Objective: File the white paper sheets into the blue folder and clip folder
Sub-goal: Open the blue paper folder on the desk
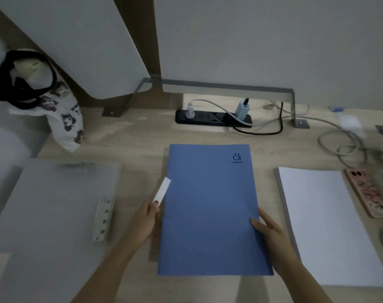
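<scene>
My left hand pinching a white strip, my right hand gripping the right edge of the closed blue folder, white paper sheets stacked just beside

Light wood desk. 1 blue folder flat at centre, closed. 1 translucent clip folder flat on the left, apart from it. 1 stack of white paper sheets on the right, near the blue folder, not touching. 1 phone in patterned case just beside the stack. Back: black power strip with 2 plugs in, printed cloth bag at left, grey cables looped at right.
</scene>
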